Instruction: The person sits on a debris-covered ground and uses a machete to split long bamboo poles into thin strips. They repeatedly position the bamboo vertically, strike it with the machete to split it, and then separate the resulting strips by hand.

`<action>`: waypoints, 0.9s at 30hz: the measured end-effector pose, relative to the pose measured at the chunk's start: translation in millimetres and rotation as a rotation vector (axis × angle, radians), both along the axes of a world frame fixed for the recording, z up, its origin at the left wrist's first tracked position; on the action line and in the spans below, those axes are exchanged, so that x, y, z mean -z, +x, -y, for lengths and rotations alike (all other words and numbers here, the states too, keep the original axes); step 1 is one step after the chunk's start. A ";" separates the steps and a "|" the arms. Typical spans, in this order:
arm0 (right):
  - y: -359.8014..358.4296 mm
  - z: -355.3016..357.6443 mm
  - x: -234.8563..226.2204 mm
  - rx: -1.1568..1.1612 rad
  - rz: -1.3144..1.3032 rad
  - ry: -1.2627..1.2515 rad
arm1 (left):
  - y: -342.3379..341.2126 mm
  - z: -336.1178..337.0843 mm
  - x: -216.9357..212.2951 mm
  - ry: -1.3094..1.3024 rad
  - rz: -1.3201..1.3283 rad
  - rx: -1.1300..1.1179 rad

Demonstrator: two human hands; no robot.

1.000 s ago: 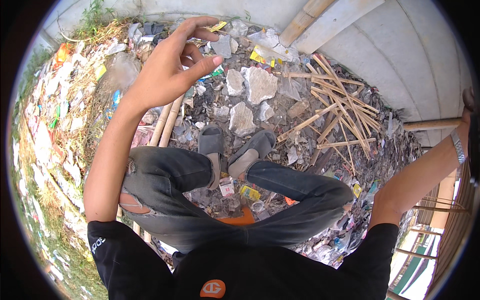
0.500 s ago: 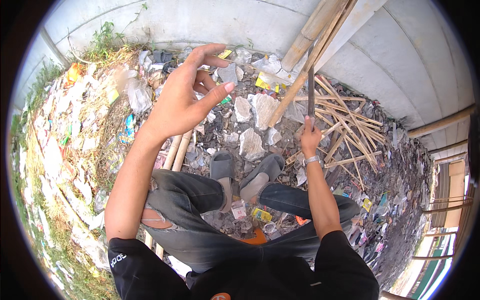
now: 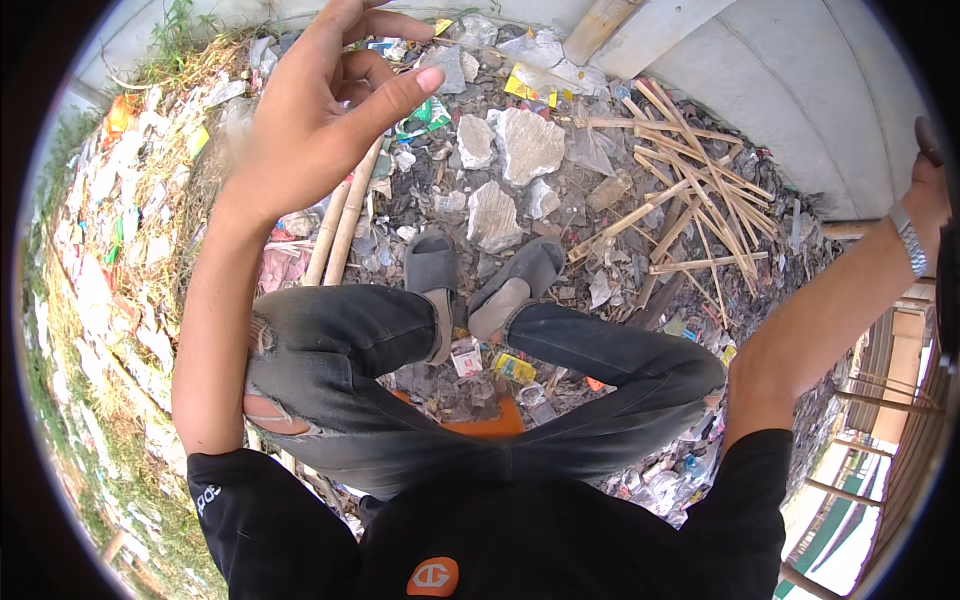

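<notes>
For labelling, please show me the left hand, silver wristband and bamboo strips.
Left hand (image 3: 305, 130): head view, back of hand.
Silver wristband (image 3: 908, 240): head view, middle of band.
Bamboo strips (image 3: 704, 187): head view, pile's middle.

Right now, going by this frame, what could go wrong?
1. The right grip is at the picture's right edge; what it holds, if anything, cannot be told, so a slip there might go unseen.
2. The gray slippers rest near jagged pale chunks, so a shifted foot could catch on one.
3. The thin sticks lie crossed in a loose pile and might slide if bumped.
</notes>
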State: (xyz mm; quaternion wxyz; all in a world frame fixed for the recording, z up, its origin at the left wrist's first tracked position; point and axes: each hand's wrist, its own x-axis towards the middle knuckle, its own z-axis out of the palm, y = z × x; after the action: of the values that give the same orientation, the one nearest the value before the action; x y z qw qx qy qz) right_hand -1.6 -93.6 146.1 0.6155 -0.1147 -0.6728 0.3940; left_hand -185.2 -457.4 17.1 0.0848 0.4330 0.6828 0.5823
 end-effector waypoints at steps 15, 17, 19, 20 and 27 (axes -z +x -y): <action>4.4 71.6 344.5 -0.087 0.819 -0.031 | -17.9 24.0 -4.1 0.159 -0.076 -0.326; 16.5 85.1 300.0 -0.131 0.802 0.076 | -21.9 24.9 -7.8 0.184 -0.249 -0.559; 31.8 95.6 275.1 -0.180 0.793 0.133 | -30.3 24.3 -12.5 0.313 -0.214 -0.699; 39.8 100.8 264.6 -0.207 0.789 0.162 | -35.3 26.6 -17.5 0.354 -0.170 -0.732; 94.2 141.1 222.5 -0.317 0.893 0.297 | -31.6 17.4 -62.5 0.774 0.056 -0.451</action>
State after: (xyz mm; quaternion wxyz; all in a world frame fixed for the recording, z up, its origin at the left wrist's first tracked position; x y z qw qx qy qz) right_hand 92.6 -234.7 -76.4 0.2095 -0.0798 -0.9288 0.2951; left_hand -216.8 -474.8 79.6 -0.1940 0.2571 0.4896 0.8103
